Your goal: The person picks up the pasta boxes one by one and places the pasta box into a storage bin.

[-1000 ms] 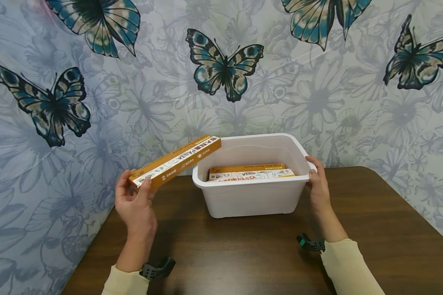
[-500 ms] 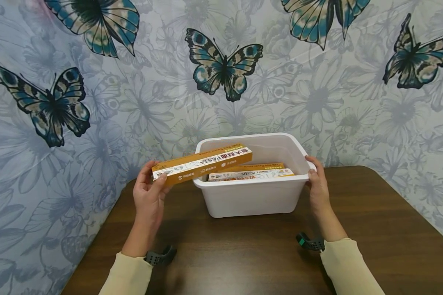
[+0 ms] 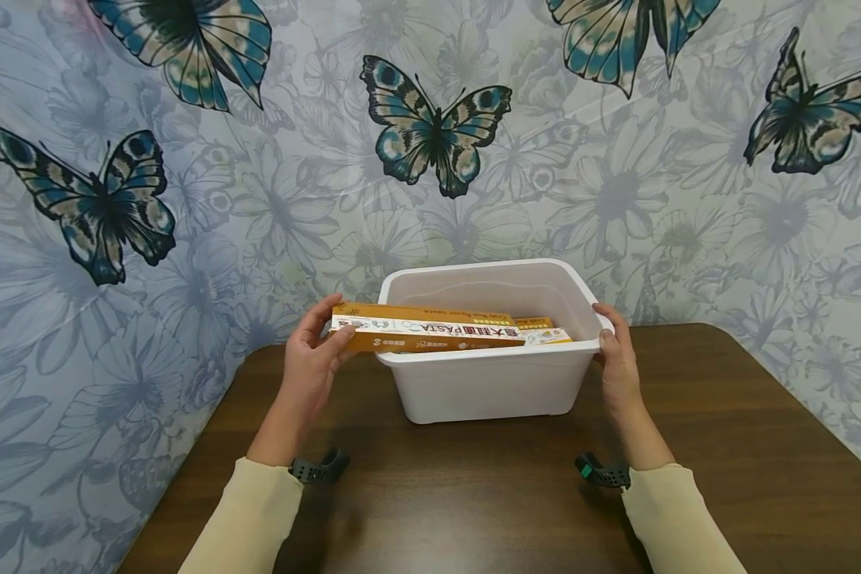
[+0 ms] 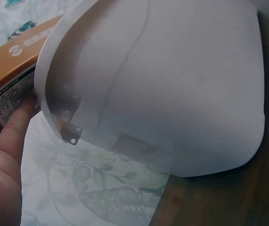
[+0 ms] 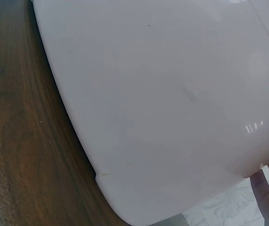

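An orange and white pasta box (image 3: 430,328) lies tilted across the left rim of a white plastic bin (image 3: 488,388), its right end inside. My left hand (image 3: 312,359) holds the box by its left end, thumb in front and fingers behind. In the left wrist view, a finger touches the label on the end of the box (image 4: 19,44), just outside the rim. My right hand (image 3: 620,375) grips the bin's right rim, thumb on the near side. Other pasta boxes (image 3: 549,336) lie in the bin, mostly hidden behind the held one.
The bin stands on a dark brown wooden table (image 3: 459,494), close to its back edge. Behind hangs a pale flowered backdrop (image 3: 294,207) with large butterflies. A dark band (image 3: 319,466) circles the left wrist, and another band (image 3: 603,470) the right.
My left hand has carried the pasta box rightward, from beside the bin to over its left rim, and the box's right end has come down inside. My right hand has stayed on the rim.
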The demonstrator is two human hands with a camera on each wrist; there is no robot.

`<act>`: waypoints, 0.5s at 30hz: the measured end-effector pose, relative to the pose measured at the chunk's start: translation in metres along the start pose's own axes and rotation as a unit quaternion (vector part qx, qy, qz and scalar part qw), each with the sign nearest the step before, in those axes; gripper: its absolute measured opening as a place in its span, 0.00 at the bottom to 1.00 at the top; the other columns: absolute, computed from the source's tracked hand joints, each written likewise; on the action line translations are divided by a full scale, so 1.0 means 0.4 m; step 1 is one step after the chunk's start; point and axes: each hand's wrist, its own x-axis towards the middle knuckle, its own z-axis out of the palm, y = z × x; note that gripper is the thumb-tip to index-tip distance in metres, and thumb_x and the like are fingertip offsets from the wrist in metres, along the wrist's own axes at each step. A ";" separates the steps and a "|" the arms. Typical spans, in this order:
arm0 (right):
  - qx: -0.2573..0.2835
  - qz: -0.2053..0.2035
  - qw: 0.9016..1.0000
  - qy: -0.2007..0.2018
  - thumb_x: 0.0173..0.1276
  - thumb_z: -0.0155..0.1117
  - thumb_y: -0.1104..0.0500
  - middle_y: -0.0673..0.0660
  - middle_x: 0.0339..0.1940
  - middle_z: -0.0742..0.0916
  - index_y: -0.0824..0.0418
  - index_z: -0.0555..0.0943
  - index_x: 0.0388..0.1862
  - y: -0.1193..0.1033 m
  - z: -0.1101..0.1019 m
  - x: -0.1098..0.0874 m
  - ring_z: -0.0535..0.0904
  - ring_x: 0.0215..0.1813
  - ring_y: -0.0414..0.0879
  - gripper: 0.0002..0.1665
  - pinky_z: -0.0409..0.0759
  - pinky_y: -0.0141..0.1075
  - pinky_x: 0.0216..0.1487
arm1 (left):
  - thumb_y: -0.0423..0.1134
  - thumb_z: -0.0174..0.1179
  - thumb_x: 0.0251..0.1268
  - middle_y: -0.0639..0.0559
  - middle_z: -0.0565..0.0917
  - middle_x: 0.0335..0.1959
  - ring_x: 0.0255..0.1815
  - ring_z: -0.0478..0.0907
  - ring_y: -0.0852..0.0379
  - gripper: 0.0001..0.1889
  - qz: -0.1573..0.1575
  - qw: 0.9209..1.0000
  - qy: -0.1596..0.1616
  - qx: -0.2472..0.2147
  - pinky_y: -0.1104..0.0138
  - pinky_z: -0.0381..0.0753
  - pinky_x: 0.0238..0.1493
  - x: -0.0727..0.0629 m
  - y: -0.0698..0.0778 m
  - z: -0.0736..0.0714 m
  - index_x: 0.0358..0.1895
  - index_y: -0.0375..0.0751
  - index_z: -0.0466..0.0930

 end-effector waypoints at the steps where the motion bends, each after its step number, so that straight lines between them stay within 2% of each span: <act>1: 0.000 0.000 1.000 -0.001 0.76 0.38 0.52 0.46 0.64 0.73 0.55 0.66 0.74 0.000 0.000 0.000 0.68 0.61 0.45 0.29 0.65 0.37 0.54 | 0.28 0.58 0.70 0.53 0.71 0.62 0.54 0.78 0.58 0.27 -0.005 1.000 -0.007 0.008 0.68 0.85 0.48 0.005 0.002 -0.001 0.69 0.48 0.69; 5: -0.001 0.000 1.000 -0.004 0.76 0.38 0.52 0.46 0.65 0.73 0.55 0.65 0.74 -0.001 0.002 -0.001 0.67 0.62 0.45 0.29 0.63 0.39 0.54 | 0.28 0.58 0.70 0.55 0.71 0.62 0.55 0.76 0.58 0.27 -0.010 0.999 -0.029 0.029 0.72 0.83 0.50 0.018 0.008 -0.006 0.70 0.48 0.68; 11: 0.002 0.005 1.000 -0.002 0.77 0.38 0.52 0.46 0.65 0.72 0.55 0.65 0.74 -0.002 0.004 -0.001 0.67 0.62 0.44 0.29 0.63 0.40 0.55 | 0.26 0.58 0.68 0.55 0.72 0.62 0.54 0.75 0.58 0.27 -0.008 0.998 -0.040 0.050 0.74 0.80 0.52 0.029 0.005 -0.012 0.68 0.49 0.70; 15: 0.010 0.008 1.000 0.003 0.76 0.39 0.51 0.46 0.65 0.73 0.55 0.65 0.74 0.000 0.002 -0.001 0.67 0.62 0.44 0.29 0.63 0.39 0.54 | 0.26 0.59 0.67 0.55 0.72 0.62 0.54 0.76 0.58 0.28 -0.009 0.997 -0.050 0.060 0.74 0.80 0.52 0.038 -0.004 -0.006 0.69 0.44 0.68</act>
